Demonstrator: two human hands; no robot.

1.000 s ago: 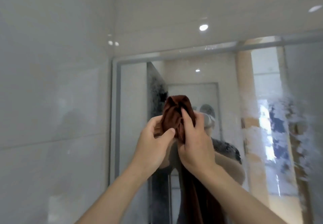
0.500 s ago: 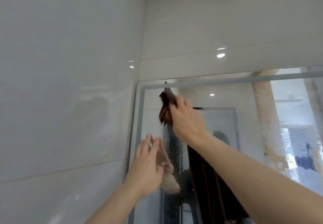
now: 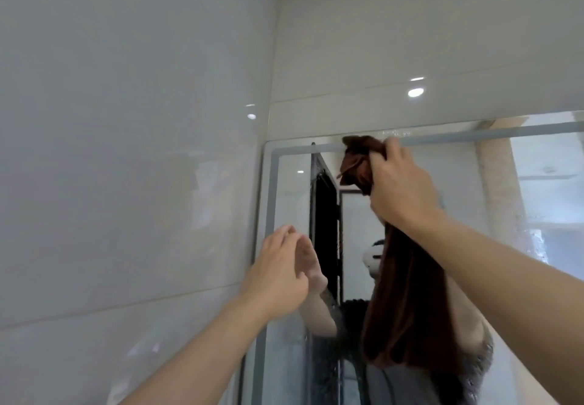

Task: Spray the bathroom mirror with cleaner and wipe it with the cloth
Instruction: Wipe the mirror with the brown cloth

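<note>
We were at the wiping step. Our right hand (image 3: 400,186) gripped the bunched brown cloth (image 3: 358,159) against the top edge of the mirror (image 3: 467,183). Our left hand (image 3: 278,273) lay flat, fingers straight, near the left frame. Next, we judged, a firm sweep across the wet glass was needed.

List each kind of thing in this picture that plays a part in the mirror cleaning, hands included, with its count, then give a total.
Hands: 2 (left hand, right hand)
Cloths: 1 (brown cloth)
Mirrors: 1 (mirror)
Spray bottles: 0 in view
Total: 4
</note>
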